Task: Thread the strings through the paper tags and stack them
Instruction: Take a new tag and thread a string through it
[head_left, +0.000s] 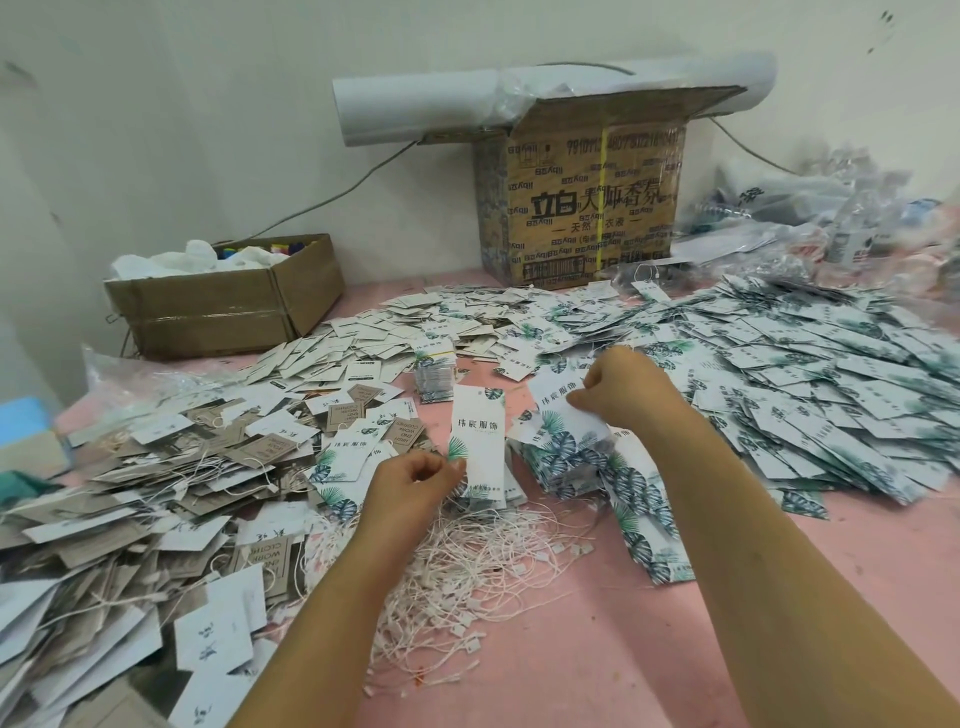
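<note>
Hundreds of leaf-printed paper tags spread over the pink table on the right, with grey tags heaped on the left. White strings lie tangled between the forearms. Left hand, fingers curled, pinches a long tag near its lower edge. Right hand pinches a second tag, tilted just beside the first.

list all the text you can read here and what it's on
"玮宸服饰" (first two characters unsure): tall tag in the left hand, and second tag in the right hand.
"立白 大师香氛": large cardboard box.
"WORK CLOTHES", upside down: brown tag.
Numbers on the box: too blurred.
</note>
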